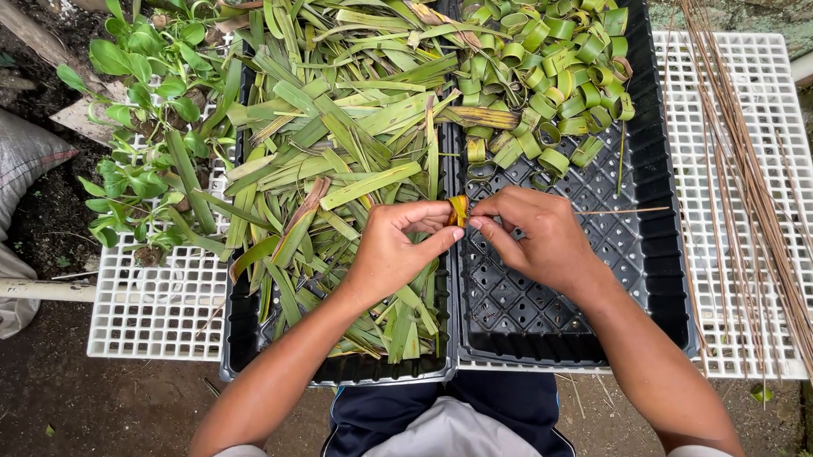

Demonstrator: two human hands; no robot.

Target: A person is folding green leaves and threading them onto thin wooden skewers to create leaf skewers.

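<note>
Nearest the camera, the person's lap shows dark shorts with a pale hem, both bare forearms reaching away over two black plastic trays set side by side on a white plastic grid table (pixel 151 310).

The left hand (pixel 395 251) sits over the inner edge of the left tray (pixel 240 340). Its thumb and forefinger are closed on a small rolled leaf strip (pixel 458 210) — yellow-green, curled into a loop — held above the seam between the two trays. The right hand (pixel 537 233) meets it from the right, fingertips pinched on the same loop. A thin brown stick (pixel 623 210) runs rightward from that hand's fingers over the right tray; whether its end enters the loop cannot be told.

The left tray is heaped with loose cut leaf strips (pixel 338 136), long and flat, green with some browned ends. The right tray (pixel 665 292) is bare across its perforated near half; at its far end lies a pile of finished leaf rings (pixel 556 63), each a short green coil.

On the grid at far right, a bundle of thin brown sticks (pixel 751 177) lies lengthwise, near to far. At far left, small leafy plants (pixel 141 93) sprawl over the grid's edge. Beyond them on the ground — a grey sack (pixel 8 165) beside dark soil.
</note>
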